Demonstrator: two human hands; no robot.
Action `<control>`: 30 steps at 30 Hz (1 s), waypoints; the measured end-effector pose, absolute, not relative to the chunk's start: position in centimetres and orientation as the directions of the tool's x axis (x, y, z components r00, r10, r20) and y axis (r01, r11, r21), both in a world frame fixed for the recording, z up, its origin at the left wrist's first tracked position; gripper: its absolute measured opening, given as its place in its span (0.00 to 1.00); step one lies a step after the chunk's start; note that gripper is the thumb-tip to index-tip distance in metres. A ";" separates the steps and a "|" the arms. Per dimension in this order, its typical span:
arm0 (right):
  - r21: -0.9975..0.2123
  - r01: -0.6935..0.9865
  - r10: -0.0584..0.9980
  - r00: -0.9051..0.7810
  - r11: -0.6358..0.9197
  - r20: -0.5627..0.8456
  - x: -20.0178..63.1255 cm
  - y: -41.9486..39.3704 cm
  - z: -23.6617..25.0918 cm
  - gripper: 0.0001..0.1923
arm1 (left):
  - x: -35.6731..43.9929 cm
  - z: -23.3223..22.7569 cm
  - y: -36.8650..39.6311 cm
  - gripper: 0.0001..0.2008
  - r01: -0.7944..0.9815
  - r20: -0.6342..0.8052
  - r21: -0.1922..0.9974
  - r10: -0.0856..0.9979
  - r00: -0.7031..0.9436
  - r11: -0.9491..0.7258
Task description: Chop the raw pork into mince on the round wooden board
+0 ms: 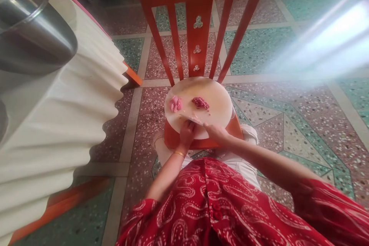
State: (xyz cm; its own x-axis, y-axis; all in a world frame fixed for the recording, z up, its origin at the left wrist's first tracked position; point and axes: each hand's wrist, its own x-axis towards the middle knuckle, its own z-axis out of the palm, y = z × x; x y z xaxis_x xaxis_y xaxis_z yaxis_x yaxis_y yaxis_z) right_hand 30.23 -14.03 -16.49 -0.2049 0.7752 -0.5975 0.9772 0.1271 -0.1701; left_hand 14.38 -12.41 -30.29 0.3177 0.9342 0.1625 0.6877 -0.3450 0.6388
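Observation:
A round pale cutting board rests on the seat of a red wooden chair. My right hand is closed around a knife, whose blade reaches left across the near part of the board. Close below the blade is my left hand, its fingers curled at the board. What those fingers hold, if anything, is hidden. Pink pieces of meat lie on the left of the board. A small heap of darker chopped meat lies right of the middle, with small bits scattered near it.
The slatted back of the red chair rises beyond the board. At left, a table with a wavy cream cloth carries a large steel pot. Patterned terrazzo floor surrounds the chair. Bright glare covers the upper right.

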 end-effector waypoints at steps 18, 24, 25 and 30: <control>-0.202 0.977 0.929 -0.129 0.060 -0.348 36.7 -11.8 -15.8 0.17 | 20.4 -23.7 -13.7 0.07 0.568 0.103 0.281 0.612 0.784 -0.774; -0.203 0.979 0.946 -0.063 -0.003 -0.318 38.1 -13.7 -16.5 0.16 | 21.7 -24.4 -11.7 0.07 0.595 0.052 0.311 0.638 0.768 -0.741; -0.194 0.981 0.949 -0.047 -0.016 -0.313 38.4 -13.8 -16.5 0.16 | 21.7 -24.5 -10.7 0.07 0.628 0.059 0.330 0.679 0.732 -0.705; -0.185 0.982 0.951 -0.023 -0.037 -0.309 39.2 -13.9 -16.4 0.16 | 21.0 -24.4 -4.6 0.09 0.797 0.107 0.339 0.862 0.496 -0.501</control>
State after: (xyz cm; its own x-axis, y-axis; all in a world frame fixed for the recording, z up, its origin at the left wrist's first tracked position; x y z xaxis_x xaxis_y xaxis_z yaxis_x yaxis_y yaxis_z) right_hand 39.20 -13.93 -16.36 -0.0227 0.9508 -0.3089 0.9821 -0.0365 -0.1845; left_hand 20.97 -4.61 -24.39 0.4959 0.8617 0.1075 0.7967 -0.5007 0.3386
